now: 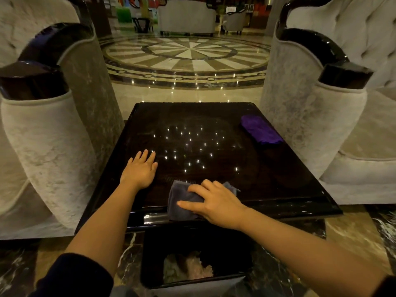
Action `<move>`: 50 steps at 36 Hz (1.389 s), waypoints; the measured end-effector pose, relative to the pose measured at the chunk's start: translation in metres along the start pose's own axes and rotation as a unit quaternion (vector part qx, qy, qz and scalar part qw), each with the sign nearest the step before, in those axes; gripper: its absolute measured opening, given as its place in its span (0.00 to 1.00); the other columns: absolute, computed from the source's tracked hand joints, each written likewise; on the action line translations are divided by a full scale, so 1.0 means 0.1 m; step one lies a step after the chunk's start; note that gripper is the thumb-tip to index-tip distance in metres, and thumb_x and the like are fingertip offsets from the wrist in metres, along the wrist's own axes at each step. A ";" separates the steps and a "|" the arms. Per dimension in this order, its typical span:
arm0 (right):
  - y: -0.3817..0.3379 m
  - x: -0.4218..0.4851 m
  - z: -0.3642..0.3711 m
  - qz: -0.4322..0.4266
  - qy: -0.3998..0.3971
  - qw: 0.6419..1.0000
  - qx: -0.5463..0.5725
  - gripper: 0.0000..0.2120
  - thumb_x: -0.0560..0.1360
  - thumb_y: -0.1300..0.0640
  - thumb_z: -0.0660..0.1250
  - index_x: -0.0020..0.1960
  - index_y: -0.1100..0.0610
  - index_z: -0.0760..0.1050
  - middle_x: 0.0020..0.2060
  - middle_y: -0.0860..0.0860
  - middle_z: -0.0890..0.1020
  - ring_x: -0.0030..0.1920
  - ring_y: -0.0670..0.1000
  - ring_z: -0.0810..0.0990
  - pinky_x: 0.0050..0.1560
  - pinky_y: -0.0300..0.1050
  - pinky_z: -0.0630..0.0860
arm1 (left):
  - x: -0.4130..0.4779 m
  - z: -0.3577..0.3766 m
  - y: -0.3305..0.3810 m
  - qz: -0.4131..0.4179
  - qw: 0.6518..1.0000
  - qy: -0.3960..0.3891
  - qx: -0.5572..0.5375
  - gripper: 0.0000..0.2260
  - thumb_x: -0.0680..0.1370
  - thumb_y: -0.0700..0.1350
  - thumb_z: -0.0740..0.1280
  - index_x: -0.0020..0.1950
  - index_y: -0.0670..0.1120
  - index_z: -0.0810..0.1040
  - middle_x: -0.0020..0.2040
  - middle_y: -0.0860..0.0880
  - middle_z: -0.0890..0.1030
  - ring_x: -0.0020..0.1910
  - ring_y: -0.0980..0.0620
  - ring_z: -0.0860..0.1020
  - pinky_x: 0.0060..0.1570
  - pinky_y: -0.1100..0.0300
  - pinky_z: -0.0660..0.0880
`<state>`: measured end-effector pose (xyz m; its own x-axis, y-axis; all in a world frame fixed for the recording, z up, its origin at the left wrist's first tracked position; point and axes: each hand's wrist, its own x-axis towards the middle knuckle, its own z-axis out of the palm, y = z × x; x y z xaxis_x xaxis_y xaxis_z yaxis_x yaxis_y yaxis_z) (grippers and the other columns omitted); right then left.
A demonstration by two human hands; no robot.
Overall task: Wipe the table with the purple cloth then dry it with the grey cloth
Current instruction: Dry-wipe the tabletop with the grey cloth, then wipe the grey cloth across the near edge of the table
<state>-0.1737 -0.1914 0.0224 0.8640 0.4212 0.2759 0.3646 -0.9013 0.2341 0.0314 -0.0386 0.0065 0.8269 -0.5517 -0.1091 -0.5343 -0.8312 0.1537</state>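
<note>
A dark glossy square table [267, 168] stands between two armchairs. The purple cloth [260, 130] lies folded near the table's far right edge, untouched. The grey cloth [182, 202] sits at the near edge of the table, partly hanging over the rim. My right hand [216, 202] presses down on the grey cloth with fingers spread over it. My left hand [140, 168] rests flat on the tabletop to the left, fingers apart, holding nothing.
A pale upholstered armchair [53, 146] flanks the table on the left and another armchair [310, 125] on the right. A dark bin [192, 284] with crumpled paper inside stands under the table's near edge. Polished marble floor [188, 54] stretches beyond.
</note>
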 end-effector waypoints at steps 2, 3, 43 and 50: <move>-0.06 0.06 0.01 -0.003 0.008 1.000 -0.004 0.24 0.64 0.48 0.74 0.59 0.41 0.75 0.53 0.49 0.82 0.40 0.48 0.79 0.34 0.39 0.74 | 0.00 0.00 0.01 0.000 1.000 0.000 0.001 0.23 0.81 0.50 0.45 0.75 0.46 0.48 0.77 0.43 0.49 0.76 0.44 0.47 0.74 0.48 0.48; -0.08 0.09 0.02 -0.002 0.011 1.000 -0.011 0.24 0.64 0.48 0.74 0.59 0.41 0.74 0.53 0.49 0.82 0.40 0.48 0.79 0.34 0.39 0.74 | 0.00 0.00 0.01 -0.001 1.000 0.000 0.000 0.23 0.81 0.50 0.45 0.75 0.46 0.48 0.77 0.43 0.49 0.76 0.44 0.47 0.74 0.48 0.48; 1.61 -0.72 0.00 0.600 -0.212 0.761 0.128 0.29 0.79 0.44 0.45 0.74 0.58 0.45 0.76 0.59 0.46 0.74 0.61 0.46 0.72 0.61 0.49 | 0.08 -0.22 0.03 -0.021 0.993 -0.098 0.069 0.24 0.81 0.54 0.45 0.75 0.50 0.45 0.78 0.47 0.46 0.77 0.46 0.46 0.74 0.46 0.50; 1.38 -0.48 -0.40 0.552 -0.231 0.783 0.173 0.30 0.78 0.42 0.45 0.74 0.55 0.40 0.76 0.56 0.43 0.75 0.57 0.43 0.72 0.60 0.46 | -0.04 -0.71 0.25 -0.037 0.989 -0.102 0.096 0.25 0.80 0.57 0.45 0.75 0.52 0.43 0.78 0.47 0.44 0.76 0.47 0.42 0.74 0.44 0.44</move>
